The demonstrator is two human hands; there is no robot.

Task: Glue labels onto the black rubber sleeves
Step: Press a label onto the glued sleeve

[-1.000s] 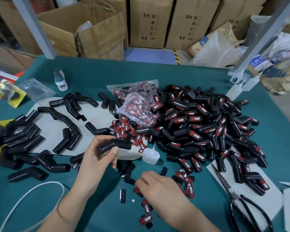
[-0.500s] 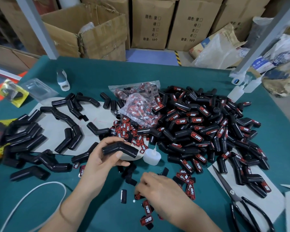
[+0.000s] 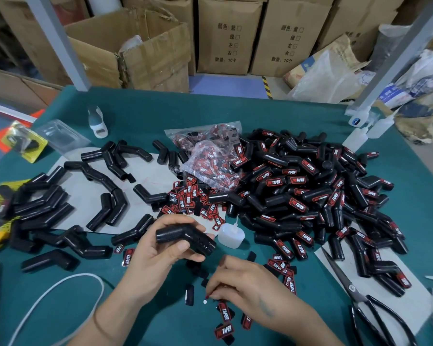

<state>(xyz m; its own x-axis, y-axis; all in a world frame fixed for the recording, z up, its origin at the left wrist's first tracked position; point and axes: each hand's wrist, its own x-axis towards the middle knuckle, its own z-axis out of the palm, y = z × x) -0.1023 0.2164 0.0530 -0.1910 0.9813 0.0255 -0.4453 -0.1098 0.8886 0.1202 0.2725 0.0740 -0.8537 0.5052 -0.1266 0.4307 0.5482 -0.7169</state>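
The right hand (image 3: pixel 245 285) covers its own fingertips, so what they pinch cannot be told. The scissors (image 3: pixel 375 313) run off the bottom edge. The left-edge sleeves (image 3: pixel 23 203) are smeared by blur. Print on the yellow pack (image 3: pixel 25 141) is too small to read. The cord (image 3: pixel 48 295) leaves the frame below.

Pretty cluttered storeroom vibe here. Worktable (image 3: pixel 273 113) has a dark green top, with two grey metal posts (image 3: pixel 58 43) rising at its far corners. Behind it, stacked cardboard boxes (image 3: pixel 229 36) with printed Chinese text, one torn-open box (image 3: pixel 135 51), crumpled plastic bags (image 3: pixel 328 78), bluish floor (image 3: pixel 225 84).
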